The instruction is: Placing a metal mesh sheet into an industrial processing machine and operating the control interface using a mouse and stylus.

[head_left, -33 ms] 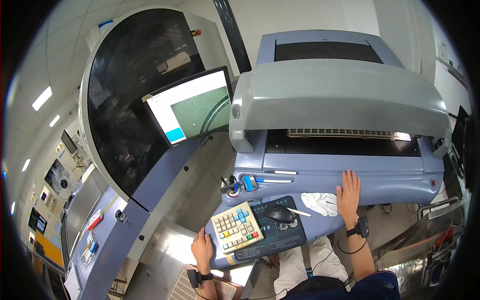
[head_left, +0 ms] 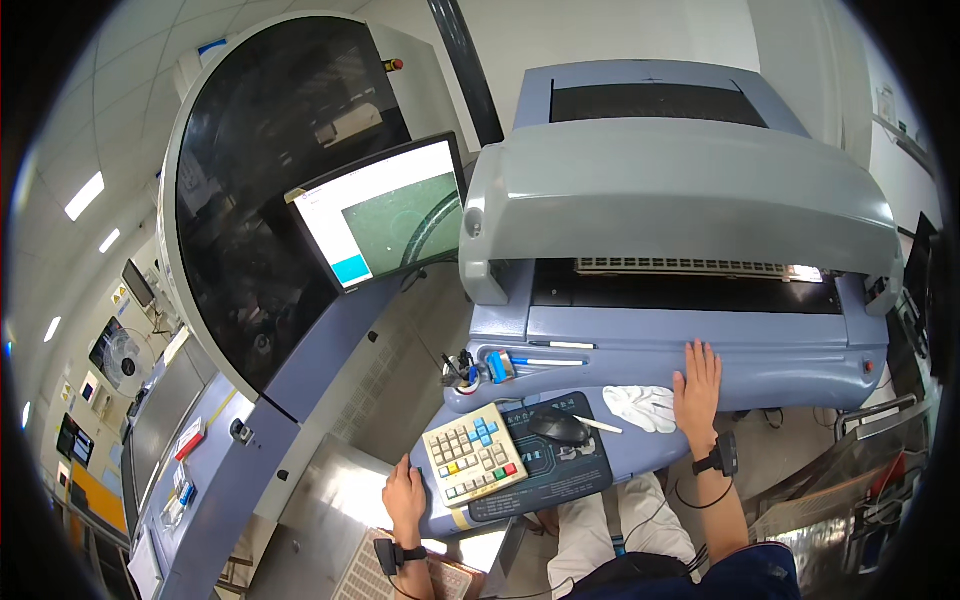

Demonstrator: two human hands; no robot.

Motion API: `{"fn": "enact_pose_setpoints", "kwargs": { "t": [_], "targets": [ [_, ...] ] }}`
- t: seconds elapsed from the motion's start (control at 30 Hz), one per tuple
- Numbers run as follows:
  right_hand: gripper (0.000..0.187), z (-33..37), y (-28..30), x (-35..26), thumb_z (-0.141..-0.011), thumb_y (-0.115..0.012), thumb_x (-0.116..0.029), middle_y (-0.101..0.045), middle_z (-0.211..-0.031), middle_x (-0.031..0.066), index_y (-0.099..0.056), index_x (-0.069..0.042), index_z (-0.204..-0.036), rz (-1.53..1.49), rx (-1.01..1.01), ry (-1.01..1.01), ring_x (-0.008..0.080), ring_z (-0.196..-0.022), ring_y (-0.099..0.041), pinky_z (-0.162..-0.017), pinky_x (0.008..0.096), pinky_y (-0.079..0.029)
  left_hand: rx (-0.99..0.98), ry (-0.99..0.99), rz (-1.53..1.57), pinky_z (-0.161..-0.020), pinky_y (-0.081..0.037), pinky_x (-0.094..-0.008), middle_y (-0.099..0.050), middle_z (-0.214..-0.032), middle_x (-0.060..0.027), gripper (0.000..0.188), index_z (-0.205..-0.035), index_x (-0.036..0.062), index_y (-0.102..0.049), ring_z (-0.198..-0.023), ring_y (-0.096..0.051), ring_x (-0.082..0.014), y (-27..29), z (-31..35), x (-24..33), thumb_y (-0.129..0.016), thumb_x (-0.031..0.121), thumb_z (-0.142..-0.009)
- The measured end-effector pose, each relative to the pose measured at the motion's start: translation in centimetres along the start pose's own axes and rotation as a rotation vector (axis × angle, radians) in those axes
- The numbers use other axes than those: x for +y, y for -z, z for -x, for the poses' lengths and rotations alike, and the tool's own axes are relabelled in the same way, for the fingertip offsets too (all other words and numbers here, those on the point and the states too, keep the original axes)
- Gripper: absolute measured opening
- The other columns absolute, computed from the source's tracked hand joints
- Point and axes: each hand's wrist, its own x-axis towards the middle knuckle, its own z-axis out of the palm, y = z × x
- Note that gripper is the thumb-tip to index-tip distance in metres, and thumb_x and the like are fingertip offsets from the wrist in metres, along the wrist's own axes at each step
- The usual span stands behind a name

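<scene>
My right hand [head_left: 697, 392] lies flat on the blue front ledge [head_left: 640, 330] of a machine, fingers stretched out and nothing in it. Just left of it rests a crumpled white glove [head_left: 640, 408]. My left hand [head_left: 403, 494] rests at the left edge of the console shelf, fingers loosely bent, with no object visible in it. Closest to that hand is a cream keypad [head_left: 472, 456] with coloured keys. Beside the keypad, a black mouse [head_left: 559, 426] sits on a dark mat [head_left: 570, 478], with a white pen [head_left: 600, 426] against the mouse's right side.
A pen cup [head_left: 461, 375], a blue block-like item [head_left: 500, 367] and two pens [head_left: 550, 362] lie along the ledge. A tilted monitor [head_left: 385, 215] stands at the left, before a large dark-windowed machine [head_left: 270, 200]. The grey hood [head_left: 680, 190] spans the far side.
</scene>
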Motion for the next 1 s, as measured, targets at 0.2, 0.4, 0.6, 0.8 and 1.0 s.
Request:
{"fn": "enact_pose_setpoints", "kwargs": {
  "t": [0.2,0.4,0.6,0.8,1.0],
  "targets": [
    [0.053,-0.31,-0.12,-0.12,-0.096,-0.056,-0.017,-0.04,-0.154,0.0205,-0.045,0.003,-0.144,0.003,0.005,-0.015,0.04,-0.144,-0.034,-0.122,0.0533,-0.019,0.001,0.004,0.0,-0.094,-0.05,-0.0477,-0.067,-0.123,-0.0217,0.042,-0.133,0.0034,-0.061,-0.109,-0.065,-0.0395,0.46,-0.46,0.68,-0.049,0.024,-0.098],
    [0.052,-0.44,0.08,-0.24,-0.097,-0.055,-0.017,-0.04,-0.154,0.021,-0.046,0.003,-0.144,-0.003,0.006,-0.011,0.0405,-0.143,-0.034,-0.122,0.0532,-0.019,0.003,-0.013,-0.009,-0.093,-0.05,-0.048,-0.067,-0.122,-0.0228,0.04,-0.132,0.0024,-0.062,-0.108,-0.065,-0.0402,0.26,-0.54,0.47,-0.048,0.021,-0.099],
    [0.051,-0.4,0.17,-0.15,-0.098,-0.054,-0.017,-0.04,-0.154,0.0218,-0.046,0.004,-0.143,0.0,0.007,-0.005,0.041,-0.143,-0.034,-0.122,0.0533,-0.019,0.007,-0.029,-0.005,-0.092,-0.05,-0.0478,-0.067,-0.121,-0.0238,0.04,-0.131,0.001,-0.062,-0.106,-0.066,-0.04,0.33,-0.51,0.63,-0.048,0.019,-0.099],
    [0.05,-0.61,0.06,-0.37,-0.098,-0.052,-0.016,-0.04,-0.154,0.0214,-0.045,0.004,-0.144,0.002,-0.002,-0.002,0.0404,-0.143,-0.034,-0.122,0.0531,-0.019,-0.012,0.001,-0.002,-0.097,-0.047,-0.048,-0.067,-0.122,-0.0215,0.041,-0.133,0.0031,-0.061,-0.109,-0.065,-0.0387,0.31,-0.56,0.28,-0.047,0.022,-0.099],
    [0.05,-0.54,-0.4,0.26,-0.1,-0.05,-0.017,-0.039,-0.155,0.0194,-0.044,0.002,-0.146,0.036,-0.018,-0.008,0.0393,-0.145,-0.032,-0.122,0.0536,-0.018,-0.047,0.04,0.014,-0.099,-0.046,-0.0472,-0.065,-0.129,-0.0161,0.042,-0.135,0.005,-0.06,-0.114,-0.063,-0.0362,0.14,-0.71,0.53,-0.046,0.023,-0.099]
  ]
}}
